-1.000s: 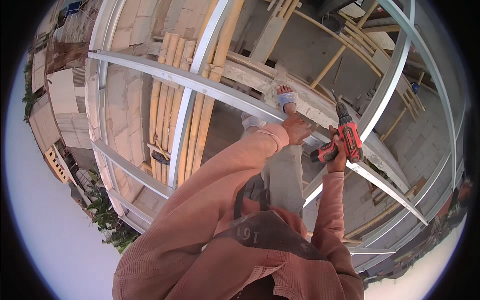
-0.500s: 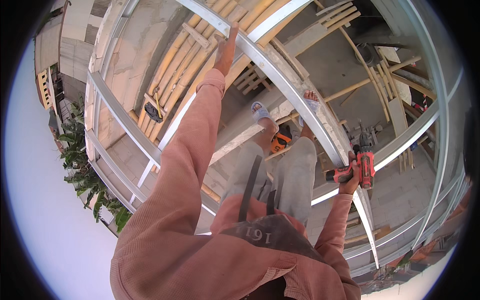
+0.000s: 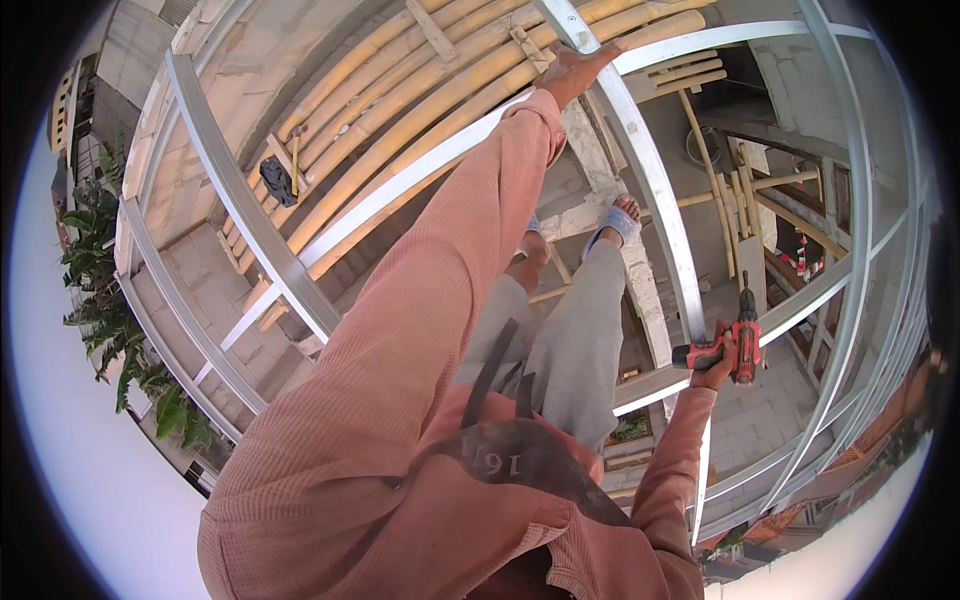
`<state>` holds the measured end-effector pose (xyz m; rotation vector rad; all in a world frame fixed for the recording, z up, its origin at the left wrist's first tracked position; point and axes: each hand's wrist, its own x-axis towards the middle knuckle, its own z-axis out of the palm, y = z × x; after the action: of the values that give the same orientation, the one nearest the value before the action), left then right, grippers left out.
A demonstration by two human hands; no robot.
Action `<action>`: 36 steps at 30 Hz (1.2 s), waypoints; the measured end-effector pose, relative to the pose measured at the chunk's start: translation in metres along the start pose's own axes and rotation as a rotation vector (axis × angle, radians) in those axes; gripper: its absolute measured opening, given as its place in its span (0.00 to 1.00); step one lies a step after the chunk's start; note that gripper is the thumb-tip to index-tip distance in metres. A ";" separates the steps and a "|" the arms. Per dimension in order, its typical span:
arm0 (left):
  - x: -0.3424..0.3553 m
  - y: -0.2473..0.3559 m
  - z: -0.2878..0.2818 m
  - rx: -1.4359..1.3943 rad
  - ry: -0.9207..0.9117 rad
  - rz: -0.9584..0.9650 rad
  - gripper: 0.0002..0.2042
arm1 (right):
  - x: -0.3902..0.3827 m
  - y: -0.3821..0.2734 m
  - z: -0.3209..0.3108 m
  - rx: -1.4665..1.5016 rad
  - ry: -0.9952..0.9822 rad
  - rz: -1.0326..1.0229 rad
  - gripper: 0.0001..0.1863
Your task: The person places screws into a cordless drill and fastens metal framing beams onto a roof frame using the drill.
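Note:
My left hand (image 3: pixel 577 72) reaches far out and is closed on a silvery metal beam (image 3: pixel 648 160), its fingers lying across the top. That beam runs from the far edge down past my right side. In my right hand (image 3: pixel 713 365) is a red and black cordless drill (image 3: pixel 746 345), gripped by its handle, with the bit pointing away from me. The drill is beside a crossing metal beam (image 3: pixel 800 305). My right foot in a blue sandal (image 3: pixel 625 222) stands on a narrow concrete ledge (image 3: pixel 650 310); the left foot is partly behind my sleeve.
Other metal beams (image 3: pixel 225 185) form an open frame around me, with a drop between them. Bamboo poles (image 3: pixel 370 140) lie at the far left, a black pouch (image 3: pixel 277 182) and a yellow-handled tool (image 3: pixel 295 160) on them. More poles (image 3: pixel 712 190) and timber stand below right. Plants (image 3: pixel 95 220) grow outside.
My left hand has shifted right in view, still at the beam. My right foot has stepped along the ledge and my body has turned. The drill stays in my right hand.

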<state>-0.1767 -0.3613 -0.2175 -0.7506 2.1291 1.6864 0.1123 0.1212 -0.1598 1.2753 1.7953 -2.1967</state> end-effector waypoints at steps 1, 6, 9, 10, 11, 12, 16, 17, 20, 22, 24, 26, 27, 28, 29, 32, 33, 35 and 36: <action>-0.002 0.002 0.003 0.018 0.010 0.001 0.69 | -0.002 -0.005 0.003 -0.002 0.004 -0.016 0.23; 0.005 -0.001 -0.005 0.072 -0.030 -0.071 0.64 | -0.025 -0.042 0.054 -0.147 -0.066 -0.070 0.22; 0.006 0.000 -0.009 0.009 -0.087 -0.127 0.60 | -0.033 -0.088 0.126 -0.219 -0.125 -0.065 0.21; 0.010 -0.003 -0.009 -0.008 -0.092 -0.154 0.58 | -0.028 -0.100 0.147 -0.279 -0.230 -0.042 0.20; 0.013 -0.005 -0.009 -0.015 -0.114 -0.195 0.57 | -0.020 -0.111 0.167 -0.342 -0.334 -0.014 0.19; 0.009 0.001 -0.005 -0.064 -0.127 -0.198 0.56 | -0.014 -0.121 0.184 -0.343 -0.313 -0.006 0.19; 0.007 0.006 -0.026 0.002 -0.293 -0.222 0.58 | 0.018 -0.141 0.271 -0.541 -0.494 0.086 0.17; 0.009 0.004 -0.031 0.009 -0.314 -0.220 0.58 | 0.025 -0.140 0.290 -0.547 -0.555 0.125 0.16; 0.008 0.013 -0.041 0.046 -0.379 -0.240 0.59 | 0.047 -0.137 0.329 -0.613 -0.654 0.160 0.16; 0.013 0.012 -0.044 0.064 -0.438 -0.259 0.58 | 0.055 -0.131 0.345 -0.653 -0.690 0.193 0.16; 0.017 0.005 -0.043 0.064 -0.421 -0.258 0.56 | 0.069 -0.126 0.351 -0.784 -0.753 0.249 0.18; 0.015 0.011 -0.042 0.064 -0.391 -0.255 0.53 | 0.074 -0.122 0.356 -0.795 -0.774 0.233 0.19; 0.015 0.008 -0.042 0.063 -0.394 -0.269 0.53 | 0.077 -0.120 0.356 -0.806 -0.785 0.238 0.19; 0.015 0.004 -0.044 0.067 -0.386 -0.273 0.52 | 0.081 -0.118 0.357 -0.818 -0.798 0.238 0.20; 0.016 0.000 -0.045 0.071 -0.378 -0.275 0.52 | 0.084 -0.116 0.358 -0.830 -0.809 0.239 0.21; 0.021 -0.014 -0.049 0.023 -0.453 -0.249 0.51 | 0.094 -0.111 0.364 -0.762 -0.862 0.127 0.20; 0.022 -0.018 -0.050 0.021 -0.457 -0.255 0.51 | 0.097 -0.109 0.367 -0.754 -0.878 0.127 0.20; 0.023 -0.020 -0.050 -0.023 -0.463 -0.213 0.48 | 0.101 -0.107 0.370 -0.748 -0.895 0.130 0.20; 0.024 -0.025 -0.050 -0.026 -0.465 -0.217 0.48 | 0.102 -0.105 0.371 -0.741 -0.897 0.120 0.19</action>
<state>-0.1781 -0.4183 -0.2377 -0.5100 1.6502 1.5878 -0.2157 -0.1050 -0.1372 0.1748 1.7340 -1.3895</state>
